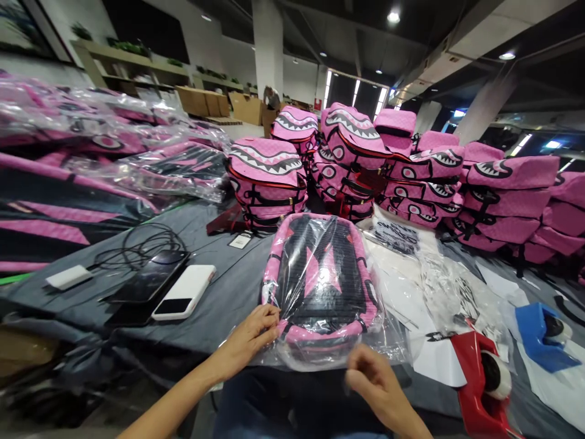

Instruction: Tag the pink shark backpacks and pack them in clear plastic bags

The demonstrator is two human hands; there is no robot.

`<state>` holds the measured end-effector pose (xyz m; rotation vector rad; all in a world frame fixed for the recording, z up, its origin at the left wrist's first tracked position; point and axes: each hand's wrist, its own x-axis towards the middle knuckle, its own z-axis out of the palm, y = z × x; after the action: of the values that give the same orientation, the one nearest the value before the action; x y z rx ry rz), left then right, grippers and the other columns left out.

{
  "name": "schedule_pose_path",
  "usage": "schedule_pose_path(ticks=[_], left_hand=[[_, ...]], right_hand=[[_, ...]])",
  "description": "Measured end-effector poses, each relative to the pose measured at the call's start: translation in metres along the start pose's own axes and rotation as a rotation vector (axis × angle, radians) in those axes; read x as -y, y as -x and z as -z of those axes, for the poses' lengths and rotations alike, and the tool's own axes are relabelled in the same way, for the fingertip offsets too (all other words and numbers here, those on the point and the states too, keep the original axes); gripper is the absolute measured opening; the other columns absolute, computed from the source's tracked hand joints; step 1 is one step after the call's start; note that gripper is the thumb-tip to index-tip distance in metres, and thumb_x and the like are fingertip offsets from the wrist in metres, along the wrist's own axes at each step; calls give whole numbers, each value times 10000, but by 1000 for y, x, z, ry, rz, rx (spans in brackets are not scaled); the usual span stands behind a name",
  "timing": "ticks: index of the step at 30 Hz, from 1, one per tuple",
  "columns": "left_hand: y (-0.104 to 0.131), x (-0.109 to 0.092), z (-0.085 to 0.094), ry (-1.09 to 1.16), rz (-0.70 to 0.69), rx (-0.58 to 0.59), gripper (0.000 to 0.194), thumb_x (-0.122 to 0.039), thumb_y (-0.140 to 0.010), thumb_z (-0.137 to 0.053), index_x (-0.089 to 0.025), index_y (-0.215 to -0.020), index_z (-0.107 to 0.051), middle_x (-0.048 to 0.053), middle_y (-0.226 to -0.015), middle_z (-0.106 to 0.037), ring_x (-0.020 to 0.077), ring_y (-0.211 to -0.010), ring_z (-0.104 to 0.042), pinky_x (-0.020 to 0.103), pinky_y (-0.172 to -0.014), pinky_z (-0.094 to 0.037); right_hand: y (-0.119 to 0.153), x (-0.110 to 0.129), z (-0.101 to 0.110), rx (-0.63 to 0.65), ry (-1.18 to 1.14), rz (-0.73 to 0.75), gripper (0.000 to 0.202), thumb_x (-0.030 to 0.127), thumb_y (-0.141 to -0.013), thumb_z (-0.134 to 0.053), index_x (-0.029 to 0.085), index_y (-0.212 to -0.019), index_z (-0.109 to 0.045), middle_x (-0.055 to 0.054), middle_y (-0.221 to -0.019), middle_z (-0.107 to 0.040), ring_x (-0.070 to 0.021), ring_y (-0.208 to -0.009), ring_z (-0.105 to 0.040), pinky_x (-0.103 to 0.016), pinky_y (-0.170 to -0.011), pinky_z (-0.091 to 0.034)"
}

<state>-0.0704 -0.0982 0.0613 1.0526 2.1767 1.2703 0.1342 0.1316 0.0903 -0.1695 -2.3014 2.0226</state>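
Note:
A pink and black backpack (320,274) lies back side up in a clear plastic bag (311,360) at the table's front edge. At its lower left corner, my left hand (251,341) has its fingers pressed together on the plastic. My right hand (377,387) is by the lower right edge of the bag, slightly blurred, its fingers curled in; whether plastic is between them is hidden. The bag's loose plastic spreads out on the right and front of the backpack.
Stacked pink backpacks (267,177) with shark-mouth prints stand behind. Bagged ones (173,164) pile up at left. A white power bank (185,292), a dark phone (153,277) and cables lie left. Red (479,378) and blue (542,335) tape dispensers sit right.

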Motion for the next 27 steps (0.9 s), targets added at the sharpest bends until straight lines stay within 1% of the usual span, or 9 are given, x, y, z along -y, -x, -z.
schedule_pose_path(ticks=[3,5,7,10,12,14,18,22,27], left_hand=[[0,-2,0,9,-3,-5,310,-492,-874,-482,-234,-728,-574,33,-978,-595,220,-1041,-553,336,-978,-436],[0,-3,0,13,-7,-5,277,-455,-861,-488,-234,-738,-600,29,-967,-594,217,-1027,-552,327,-959,-442],[0,-3,-1,19,-6,-11,262,-431,-865,-483,-234,-756,-617,27,-971,-594,211,-1013,-553,323,-949,-449],[-1,1,-3,30,2,-34,276,-429,-882,-472,-225,-765,-618,36,-1006,-585,213,-1020,-552,336,-959,-448],[-2,3,-3,38,4,-43,275,-425,-877,-483,-220,-735,-600,35,-995,-577,212,-1015,-548,336,-959,-445],[-3,5,-3,46,4,-43,276,-422,-876,-494,-221,-709,-584,27,-968,-571,207,-1000,-547,329,-952,-445],[-4,6,-3,65,4,-39,265,-430,-875,-503,-234,-754,-634,20,-946,-590,212,-1012,-548,330,-968,-445],[-2,-1,-3,64,25,-50,265,-441,-841,-531,-237,-694,-617,22,-900,-614,227,-973,-564,345,-947,-455],[-13,1,21,76,92,-278,266,-494,-751,-649,-239,-684,-610,52,-1019,-654,280,-1100,-562,430,-1074,-389]], right_hand=[[-77,42,-32,488,515,242,256,401,-950,-651,200,-801,-594,41,-697,-511,-101,-622,-428,-239,-610,-308],[-124,53,-47,654,860,293,115,299,-942,-674,212,-872,-645,39,-730,-583,-109,-656,-491,-239,-609,-287],[-160,54,-55,713,1107,217,125,330,-920,-715,216,-929,-664,19,-796,-660,-135,-714,-573,-238,-602,-290],[-186,54,-50,582,1308,51,415,467,-786,-833,196,-1038,-645,-39,-904,-729,-212,-810,-665,-246,-608,-334],[-183,58,-42,412,1378,10,457,432,-774,-849,172,-1079,-629,-83,-949,-745,-256,-861,-691,-263,-635,-367],[-167,61,-39,326,1384,19,281,353,-878,-759,180,-1058,-632,-82,-973,-749,-241,-892,-698,-269,-669,-391],[-134,43,-58,353,1244,195,238,396,-880,-719,226,-1022,-633,-33,-981,-742,-210,-910,-691,-266,-689,-419],[-138,12,-81,330,1221,159,357,475,-783,-771,219,-996,-643,-54,-955,-743,-265,-899,-701,-298,-673,-448],[-112,-3,-56,145,1026,367,352,553,-819,-747,236,-921,-632,-54,-906,-703,-257,-859,-689,-345,-701,-529]])
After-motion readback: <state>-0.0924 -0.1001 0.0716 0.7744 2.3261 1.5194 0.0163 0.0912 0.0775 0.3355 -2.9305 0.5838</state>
